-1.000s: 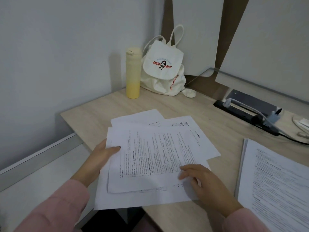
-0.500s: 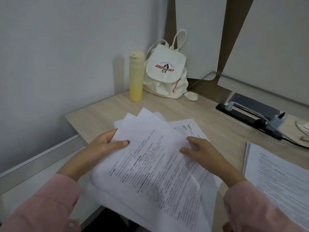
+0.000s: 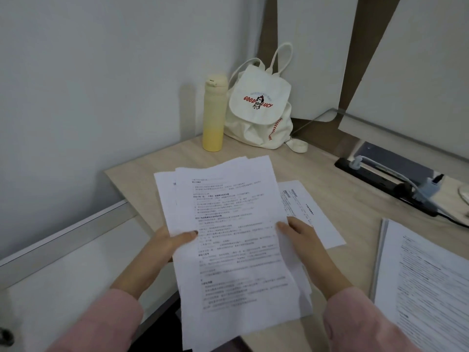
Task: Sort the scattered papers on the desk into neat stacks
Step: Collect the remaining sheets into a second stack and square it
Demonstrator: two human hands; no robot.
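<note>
I hold a loose bundle of printed white sheets (image 3: pixel 236 240) lifted over the near-left corner of the wooden desk (image 3: pixel 330 179). My left hand (image 3: pixel 167 247) grips its left edge, thumb on top. My right hand (image 3: pixel 302 237) holds its right edge. The sheets are fanned slightly and not squared. One more printed sheet (image 3: pixel 309 212) lies flat on the desk behind my right hand. A thick stack of printed papers (image 3: pixel 426 283) lies at the right edge of the view.
A yellow bottle (image 3: pixel 214 115) and a cream drawstring backpack (image 3: pixel 258 107) stand in the far corner by the wall. A black power strip with plugs and cables (image 3: pixel 396 184) runs along the back right. A lower white surface (image 3: pixel 63 270) adjoins the desk's left.
The bundle was lying on the desk under both hands; both hands have lifted it and turned it upright lengthwise toward me. One sheet stayed behind on the desk.
</note>
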